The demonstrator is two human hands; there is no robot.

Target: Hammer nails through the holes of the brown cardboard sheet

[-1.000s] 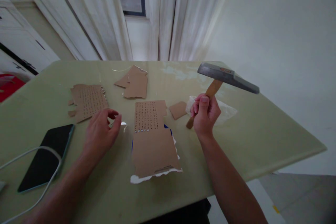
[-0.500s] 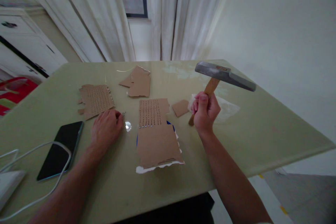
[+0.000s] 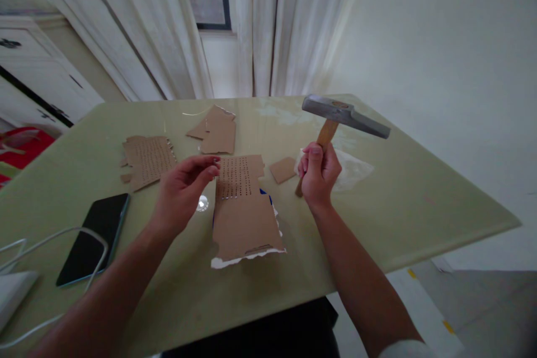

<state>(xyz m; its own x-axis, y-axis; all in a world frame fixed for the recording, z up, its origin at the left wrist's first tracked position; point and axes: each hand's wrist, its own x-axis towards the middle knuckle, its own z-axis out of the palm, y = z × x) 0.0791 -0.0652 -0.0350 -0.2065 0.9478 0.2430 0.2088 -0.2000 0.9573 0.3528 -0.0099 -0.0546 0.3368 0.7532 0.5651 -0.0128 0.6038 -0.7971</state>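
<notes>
My right hand [image 3: 318, 174] grips the wooden handle of a hammer [image 3: 343, 114], holding its grey steel head raised above the green table [image 3: 403, 201]. My left hand [image 3: 184, 190] hovers above the table, its thumb and fingers pinched on a small nail [image 3: 216, 162] at the left edge of a torn cardboard sheet [image 3: 243, 212]. That sheet has rows of small holes in its upper half and lies flat between my hands.
Another punched cardboard piece [image 3: 147, 159] lies at the left, more scraps [image 3: 216, 131] farther back, a small square piece [image 3: 283, 169] by the hammer hand. A clear plastic bag [image 3: 352, 168] sits behind my right hand. A dark phone [image 3: 94, 238] and white cable [image 3: 50, 240] lie near left.
My left hand rose from the table beside the cardboard, fingers pinched on a small nail, and moved right to the sheet's edge. The hammer stayed raised, shifting slightly left.
</notes>
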